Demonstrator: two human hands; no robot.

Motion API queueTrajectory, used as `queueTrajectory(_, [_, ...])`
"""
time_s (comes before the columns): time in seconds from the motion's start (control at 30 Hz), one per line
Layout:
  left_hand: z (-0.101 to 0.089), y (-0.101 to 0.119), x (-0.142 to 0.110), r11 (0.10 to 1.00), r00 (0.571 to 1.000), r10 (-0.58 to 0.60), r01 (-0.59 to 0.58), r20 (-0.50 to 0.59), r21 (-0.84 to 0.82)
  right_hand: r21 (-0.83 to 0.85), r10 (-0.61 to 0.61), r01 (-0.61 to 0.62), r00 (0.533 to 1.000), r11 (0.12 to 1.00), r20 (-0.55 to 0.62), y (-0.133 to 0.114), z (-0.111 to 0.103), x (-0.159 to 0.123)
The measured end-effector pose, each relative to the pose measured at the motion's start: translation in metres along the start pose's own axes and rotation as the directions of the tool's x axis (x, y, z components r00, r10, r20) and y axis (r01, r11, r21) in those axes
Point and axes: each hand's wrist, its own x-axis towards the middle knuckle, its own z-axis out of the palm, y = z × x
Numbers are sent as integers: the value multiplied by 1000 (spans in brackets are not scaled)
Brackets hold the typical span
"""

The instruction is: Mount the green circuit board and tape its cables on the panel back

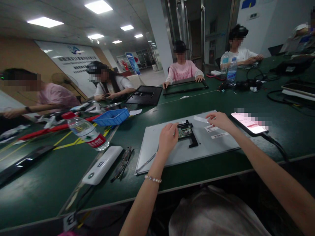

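A grey flat display panel (152, 147) lies face down on the green table in front of me. On its back sit a black bracket (193, 139) and a green circuit board (184, 132). My left hand (168, 137) rests at the board's left edge with curled fingers; what the fingertips grip is hidden. A thin cable (147, 159) runs from under that hand to the panel's left corner. Over the panel's right part, my right hand (218, 120) pinches a white strip (201, 119), perhaps tape. White labels (220, 135) are stuck on the panel just below it.
Left of the panel are a dark cable bundle (123, 163), a white power bank (102, 165), a water bottle (85, 131) and a blue tray (112, 117). A lit phone (249, 123) with a cable lies at right. Across the table, a person handles a black frame (185, 88).
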Motion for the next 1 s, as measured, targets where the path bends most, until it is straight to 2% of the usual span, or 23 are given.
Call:
queueTrajectory(0.13, [0, -14, -1, 988, 988, -140, 144, -64, 54, -357, -30, -5, 995, 934, -92, 11, -2, -1])
queueTrajectory(0.23, [1, -20, -1, 974, 976, -208, 213, -67, 76, -468, -15, -57, 989, 882, -148, 12, -2, -4])
queueTrajectory(0.4, [2, -23, -2, 947, 951, -307, 308, -18, 96, -473, -78, 9, 989, 881, -127, 7, 2, -6])
queueTrajectory(0.5, [1, -22, -1, 925, 930, -366, 361, 24, 121, -462, -189, 125, 978, 878, -93, 2, 6, -4])
queueTrajectory(0.63, [0, -21, 6, 886, 894, -440, 415, 88, 208, -460, -353, 298, 935, 837, -37, -3, 14, -3])
queueTrajectory(0.83, [0, -26, 27, 849, 867, -464, 378, 180, 370, -381, -390, 374, 920, 846, 37, -6, 25, -5])
queueTrajectory(1.0, [5, -31, 37, 830, 822, -504, 376, 265, 412, -366, -393, 379, 919, 850, 38, -8, 29, -5])
